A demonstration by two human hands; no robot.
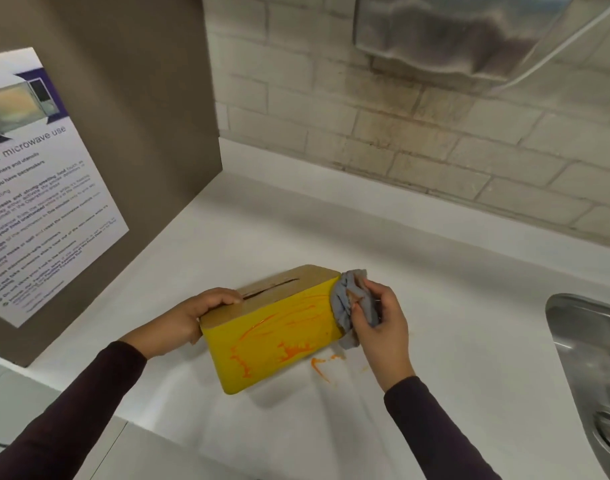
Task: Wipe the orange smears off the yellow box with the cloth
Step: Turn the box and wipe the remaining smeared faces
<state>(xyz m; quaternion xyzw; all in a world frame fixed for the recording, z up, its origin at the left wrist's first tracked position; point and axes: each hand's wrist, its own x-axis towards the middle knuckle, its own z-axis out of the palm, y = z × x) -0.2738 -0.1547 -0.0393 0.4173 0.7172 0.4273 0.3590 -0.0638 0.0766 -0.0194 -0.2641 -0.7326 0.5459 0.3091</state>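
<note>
A yellow box (262,355) with a slotted wooden lid lies tilted on the white counter. Orange smears run across its near yellow side. My left hand (189,315) grips the box's left end over the lid edge. My right hand (383,322) holds a bunched grey cloth (348,303), stained orange, pressed against the box's right end. Some orange smears (322,363) also mark the counter just below the cloth.
A steel sink (587,358) sits at the right edge of the white counter (435,271). A brown panel with a microwave-use notice (37,188) stands at the left. A tiled wall runs behind, with a metal dispenser (470,32) mounted above.
</note>
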